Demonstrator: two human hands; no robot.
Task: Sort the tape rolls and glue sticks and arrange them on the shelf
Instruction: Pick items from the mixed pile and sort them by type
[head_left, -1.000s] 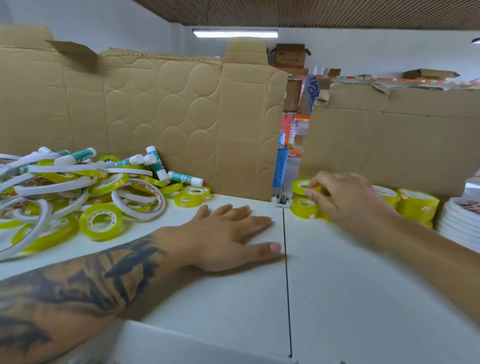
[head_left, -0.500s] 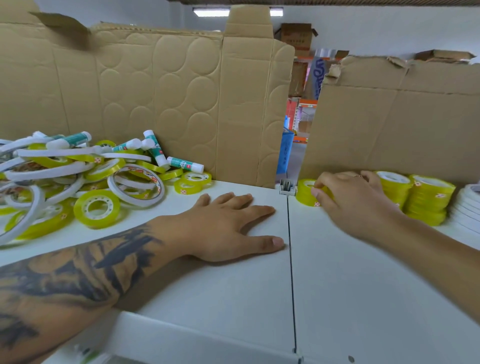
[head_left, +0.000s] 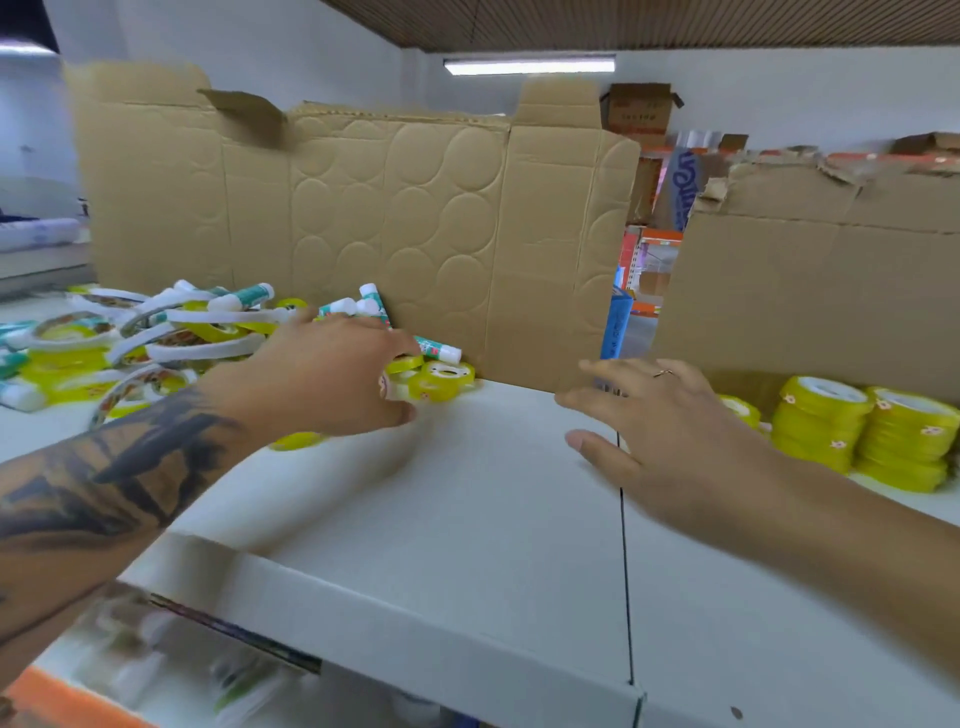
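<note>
While the right hand (head_left: 670, 431) hovers spread and empty, the left hand (head_left: 322, 384), fingers loosely curled, holding unclear, reaches the small yellow tape roll (head_left: 441, 381) just beyond its fingertips.

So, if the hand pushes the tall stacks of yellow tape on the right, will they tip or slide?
The stacked yellow tape rolls are loose, separate rolls, so the upper ones would probably shift or topple. The white shelf looks smooth, so a low push may slide them instead.

One head-worn camera looks forward and slightly down, close over the white shelf (head_left: 493, 519)
</note>
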